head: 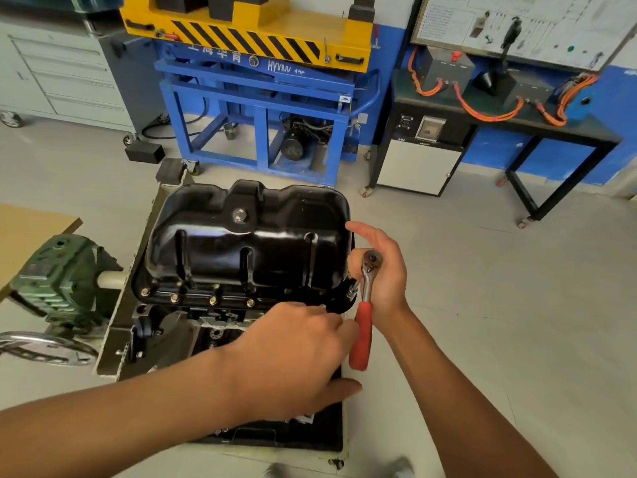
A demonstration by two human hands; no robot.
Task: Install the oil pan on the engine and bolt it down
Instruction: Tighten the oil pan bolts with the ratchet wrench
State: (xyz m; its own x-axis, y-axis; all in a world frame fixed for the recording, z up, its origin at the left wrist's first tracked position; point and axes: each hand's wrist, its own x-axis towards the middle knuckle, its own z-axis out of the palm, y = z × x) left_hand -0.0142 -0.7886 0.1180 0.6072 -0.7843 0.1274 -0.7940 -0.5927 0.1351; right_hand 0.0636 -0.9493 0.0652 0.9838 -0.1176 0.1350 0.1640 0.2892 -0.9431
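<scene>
So the pan (248,243) is on, bolting now. Right hand (386,277) wraps the ratchet (367,294) head on the corner bolt (351,290); left hand (293,357) at the handle, grip unclear. Next: swing steady.

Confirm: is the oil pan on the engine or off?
On. The oil pan sits flange-down on the engine, bolts in its near flange; the right hand holds a ratchet at one corner. Tightness: cannot tell.

One wide-angle view is taken from the person's head, aimed forward and down. The left hand (293,360) and the right hand (387,282), curled round the ratchet (362,336), are caught close at mid-frame; the oil pan (248,243) is framed just beyond them, the blue stand (241,94) well beyond.
</scene>
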